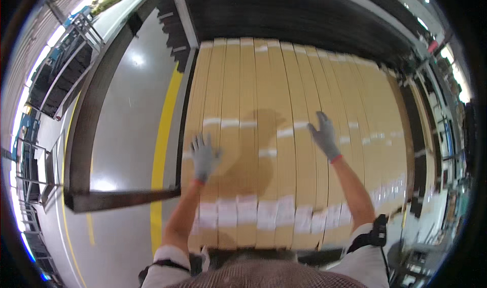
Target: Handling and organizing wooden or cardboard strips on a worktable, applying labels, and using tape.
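Note:
Long, narrow brown cardboard boxes [274, 85] lie side by side in front of me, their length running away from me. White tape strips cross several of them, and white paper labels [247, 210] sit near their close ends. My left hand [204, 156], in a grey glove with a red cuff, is spread over the boxes at the left side. Over the boxes right of the middle is my right hand [324, 137], gloved the same way, thumb apart from the fingers. Neither hand holds anything. I cannot tell whether the palms touch the cardboard.
A dark panel [294, 19] stands behind the boxes. To the left, a dark metal frame [122, 199] reaches over the grey floor, near a yellow floor line [162, 146]. Metal racks [66, 70] stand farther left. Shelving and more materials line the right side.

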A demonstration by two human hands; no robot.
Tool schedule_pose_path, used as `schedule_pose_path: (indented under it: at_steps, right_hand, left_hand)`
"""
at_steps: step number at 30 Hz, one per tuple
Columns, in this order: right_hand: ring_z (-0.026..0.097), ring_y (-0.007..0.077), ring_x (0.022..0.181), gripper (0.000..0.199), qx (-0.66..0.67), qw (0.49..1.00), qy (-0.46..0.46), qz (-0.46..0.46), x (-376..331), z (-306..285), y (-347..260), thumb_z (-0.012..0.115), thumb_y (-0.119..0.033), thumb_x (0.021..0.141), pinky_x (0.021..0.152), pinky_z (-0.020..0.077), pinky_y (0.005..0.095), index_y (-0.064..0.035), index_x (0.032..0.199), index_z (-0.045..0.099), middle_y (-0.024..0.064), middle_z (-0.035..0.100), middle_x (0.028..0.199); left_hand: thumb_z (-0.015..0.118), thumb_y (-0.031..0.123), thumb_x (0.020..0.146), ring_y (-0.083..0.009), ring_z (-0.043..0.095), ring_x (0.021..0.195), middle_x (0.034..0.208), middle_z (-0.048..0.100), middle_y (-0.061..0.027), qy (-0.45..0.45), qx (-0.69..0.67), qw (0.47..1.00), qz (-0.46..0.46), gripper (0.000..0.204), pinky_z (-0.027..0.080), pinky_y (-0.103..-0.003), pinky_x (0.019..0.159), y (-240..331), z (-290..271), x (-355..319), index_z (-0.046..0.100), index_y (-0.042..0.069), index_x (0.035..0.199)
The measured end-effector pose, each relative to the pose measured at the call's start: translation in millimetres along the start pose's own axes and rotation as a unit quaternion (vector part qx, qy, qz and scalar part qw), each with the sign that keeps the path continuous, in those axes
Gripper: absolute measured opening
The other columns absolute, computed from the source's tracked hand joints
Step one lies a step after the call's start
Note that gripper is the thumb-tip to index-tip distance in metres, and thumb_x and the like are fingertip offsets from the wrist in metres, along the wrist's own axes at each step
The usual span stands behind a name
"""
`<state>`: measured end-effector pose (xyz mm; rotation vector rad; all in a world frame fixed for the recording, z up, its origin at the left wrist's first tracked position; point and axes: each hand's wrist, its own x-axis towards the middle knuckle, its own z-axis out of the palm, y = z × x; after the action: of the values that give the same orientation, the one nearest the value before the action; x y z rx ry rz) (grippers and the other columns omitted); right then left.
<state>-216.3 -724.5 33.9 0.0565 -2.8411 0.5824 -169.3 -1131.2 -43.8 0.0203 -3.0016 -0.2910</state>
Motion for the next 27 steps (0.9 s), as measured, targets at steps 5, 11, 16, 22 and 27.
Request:
schedule_pose_path:
  at_steps: [5,11,16,22,27]
  right_hand:
    - [0.032,0.0379,0.125,0.064,0.005,0.985,0.012,-0.172,169,145,-75,0.06,-0.032,0.077,0.104,0.0247,0.0465,0.0037,0.125,0.04,0.0228,0.036,0.133]
    - [0.032,0.0341,0.127,0.066,-0.017,0.968,0.114,-0.223,324,233,-135,0.06,-0.035,0.077,0.105,0.0237,0.0458,0.0022,0.127,0.039,0.0193,0.036,0.135]
    - [0.023,0.0288,0.134,0.079,-0.087,0.992,-0.051,-0.081,397,217,-72,0.045,-0.059,0.083,0.111,0.0138,0.043,-0.0042,0.138,0.03,0.0152,0.028,0.144]
    - [0.021,0.0279,0.135,0.087,-0.161,0.986,-0.032,-0.036,394,221,-42,0.034,-0.067,0.083,0.111,0.0132,0.0422,-0.001,0.139,0.025,0.0148,0.025,0.145]
    - [0.022,0.0326,0.134,0.079,-0.119,0.988,-0.04,-0.092,307,197,-18,0.036,-0.058,0.087,0.11,0.0138,0.0451,0.003,0.137,0.027,0.0196,0.027,0.143]
  left_hand:
    - [0.054,0.048,0.08,-0.0484,0.017,0.13,0.139,0.022,-0.0334,-0.024,0.02,1.0,0.006,0.076,0.009,-0.054,0.107,38,-2,-9,0.031,0.001,0.135]
    - [0.054,0.049,0.078,-0.0477,0.016,0.131,0.14,0.019,-0.0325,-0.096,0.046,0.994,-0.034,0.078,0.009,-0.055,0.107,54,-5,-3,0.031,0.001,0.135]
    - [0.055,0.051,0.075,-0.0481,0.017,0.13,0.139,0.021,-0.0325,-0.105,0.048,0.992,-0.051,0.08,0.01,-0.055,0.106,53,-1,3,0.034,0.001,0.134]
    - [0.056,0.05,0.075,-0.0486,0.018,0.13,0.139,0.022,-0.0327,-0.094,0.026,0.995,-0.037,0.08,0.009,-0.055,0.106,54,-3,5,0.034,0.002,0.135]
    - [0.056,0.05,0.077,-0.0471,0.022,0.129,0.137,0.027,-0.0322,-0.069,0.02,0.997,-0.035,0.078,0.012,-0.055,0.106,48,-15,-9,0.034,0.003,0.134]
